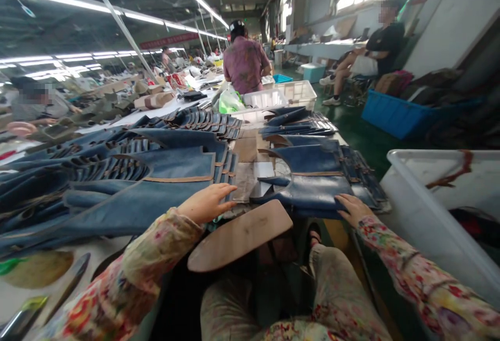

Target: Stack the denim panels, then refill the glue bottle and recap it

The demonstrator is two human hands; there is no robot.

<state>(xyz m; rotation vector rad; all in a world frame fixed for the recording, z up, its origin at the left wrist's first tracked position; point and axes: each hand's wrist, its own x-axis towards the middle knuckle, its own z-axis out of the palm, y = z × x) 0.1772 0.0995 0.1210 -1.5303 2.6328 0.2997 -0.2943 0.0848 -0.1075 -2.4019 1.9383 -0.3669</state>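
Currently, the left hand (207,203) is laid flat on the near corner of a large blue cut piece with a tan edge strip (172,179), fingers straight and pressed together. The right hand (351,208) is rested on the near edge of a stack of dark blue cut pieces (312,187); fingers lie close together on top, thumb hidden, so a pinch cannot be confirmed. Both piles are spread on the long workbench (109,247). A brown oval wooden board (240,234) is noted between the hands, a white plastic crate (422,211) at far right
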